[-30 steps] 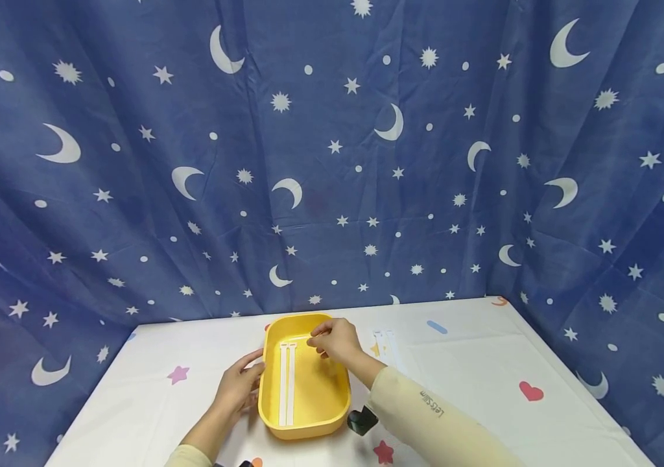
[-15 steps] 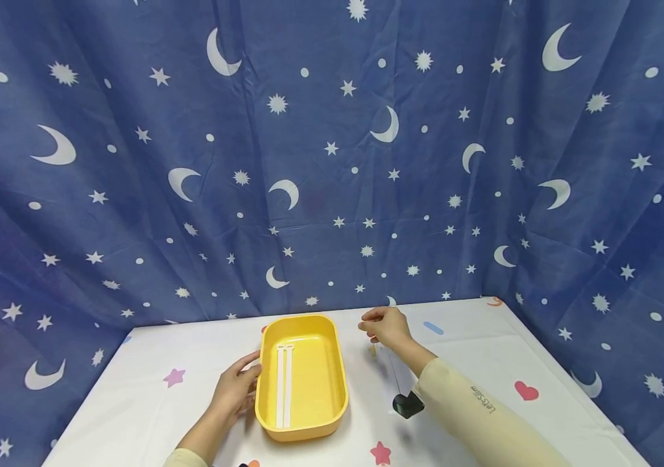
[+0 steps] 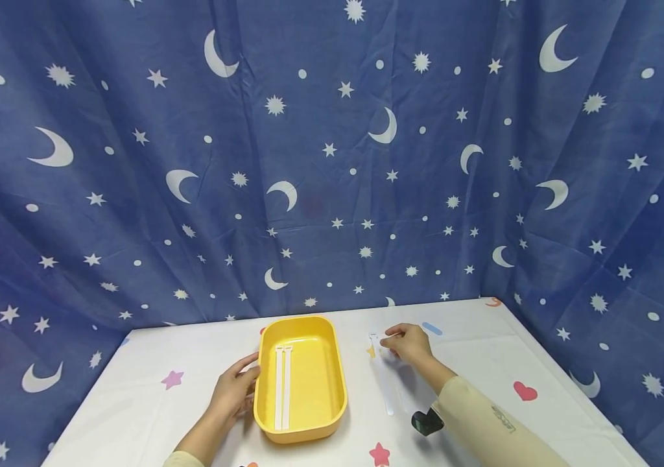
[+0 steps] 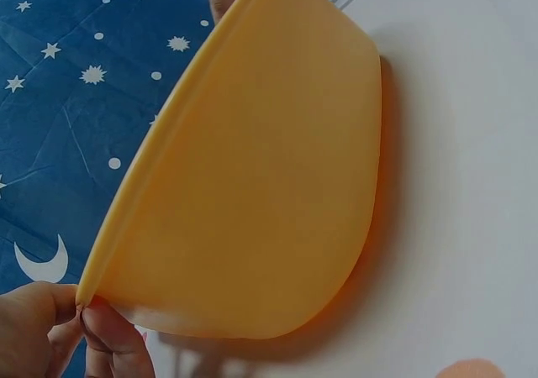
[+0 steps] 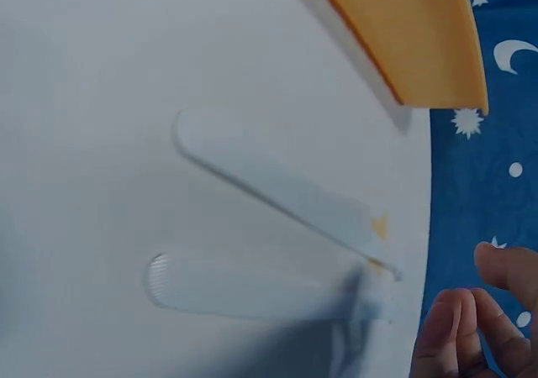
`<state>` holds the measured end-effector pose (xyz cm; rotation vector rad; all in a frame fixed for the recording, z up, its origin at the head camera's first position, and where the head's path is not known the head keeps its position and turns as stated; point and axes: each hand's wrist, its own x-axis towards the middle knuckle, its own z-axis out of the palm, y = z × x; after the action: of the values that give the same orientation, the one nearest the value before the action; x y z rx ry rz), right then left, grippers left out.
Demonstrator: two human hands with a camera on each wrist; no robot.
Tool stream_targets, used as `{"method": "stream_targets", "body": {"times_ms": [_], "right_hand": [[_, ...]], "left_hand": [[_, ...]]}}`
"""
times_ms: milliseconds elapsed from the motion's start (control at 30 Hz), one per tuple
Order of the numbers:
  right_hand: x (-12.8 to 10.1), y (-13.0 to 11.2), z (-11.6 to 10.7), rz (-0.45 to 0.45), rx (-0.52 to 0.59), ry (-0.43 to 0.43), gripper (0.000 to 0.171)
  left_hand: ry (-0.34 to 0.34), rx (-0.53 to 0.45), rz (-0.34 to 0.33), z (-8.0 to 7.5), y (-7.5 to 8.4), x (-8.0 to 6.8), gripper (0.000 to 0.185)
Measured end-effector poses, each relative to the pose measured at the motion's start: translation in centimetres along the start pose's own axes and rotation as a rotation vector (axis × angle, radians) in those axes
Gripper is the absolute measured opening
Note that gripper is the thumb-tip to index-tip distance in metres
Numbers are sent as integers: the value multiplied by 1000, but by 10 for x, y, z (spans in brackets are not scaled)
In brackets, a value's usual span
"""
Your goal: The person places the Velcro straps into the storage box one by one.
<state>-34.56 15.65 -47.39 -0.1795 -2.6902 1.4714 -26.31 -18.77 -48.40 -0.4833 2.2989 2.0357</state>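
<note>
My left hand (image 3: 233,389) pinches the left rim of a yellow plastic tub (image 3: 299,436), thumb and fingers on its edge in the left wrist view. Two flat white straps (image 3: 286,389) with small slotted heads lie side by side in the tub's left half. Right of the tub, my right hand (image 3: 410,347) hovers over the heads of two more pale straps (image 5: 277,193) lying on the table. Its thumb and fingers are apart, with nothing between them. The right wrist view shows the nearer strap (image 5: 244,290) with a ridged, rounded end.
The white tablecloth (image 3: 472,363) carries printed shapes, among them a red heart (image 3: 524,390) and a pink star (image 3: 172,379). A blue curtain (image 3: 314,240) with moons and stars hangs behind the table. A black wrist camera (image 3: 427,422) sits at my right forearm.
My right hand has left the space over the tub and moved right to the straps on the table, then lowered. My left hand keeps its hold on the tub.
</note>
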Motion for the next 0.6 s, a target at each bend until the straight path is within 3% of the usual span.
{"method": "stream_targets", "body": {"times_ms": [600], "right_hand": [[-9, 35, 8, 35, -100, 33, 16]], "left_hand": [[-7, 5, 1, 0, 0, 0, 46]]}}
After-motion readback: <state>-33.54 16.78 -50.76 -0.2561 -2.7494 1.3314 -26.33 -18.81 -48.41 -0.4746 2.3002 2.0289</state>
